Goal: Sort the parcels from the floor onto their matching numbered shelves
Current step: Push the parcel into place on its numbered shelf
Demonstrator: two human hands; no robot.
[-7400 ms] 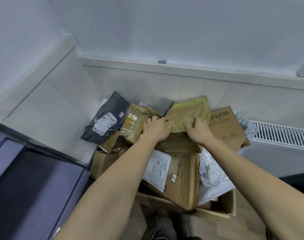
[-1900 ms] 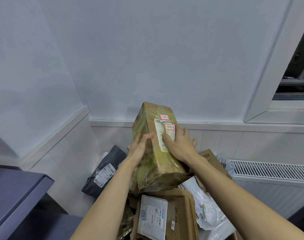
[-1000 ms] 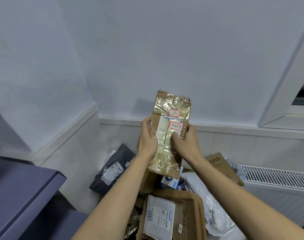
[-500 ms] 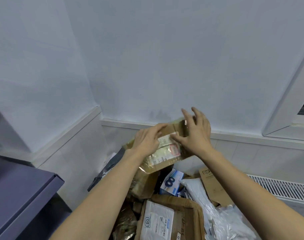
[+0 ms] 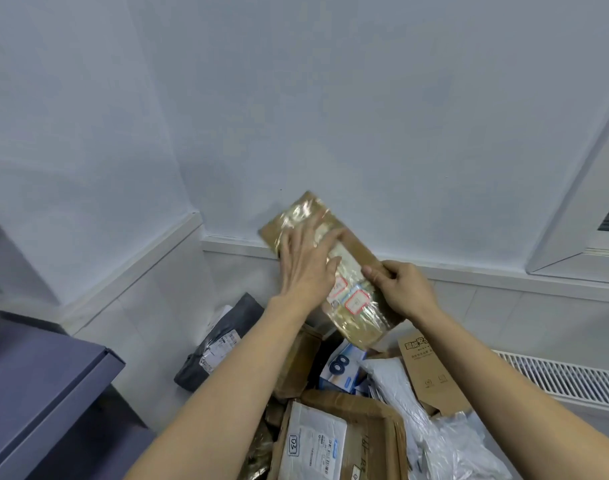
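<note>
I hold one parcel [image 5: 334, 268] mid-frame above the pile [image 5: 341, 420]: my right hand [image 5: 405, 289] curls round its edge, left hand [image 5: 308, 268] flat on it, fingers straight. Nothing shelved yet; pile remains, lower centre.

Soft, even indoor light, cool and rather dim. Glare shines off the taped parcel [image 5: 325, 268], which is slightly motion-blurred. Straight wall edges bend near the frame's borders.
</note>
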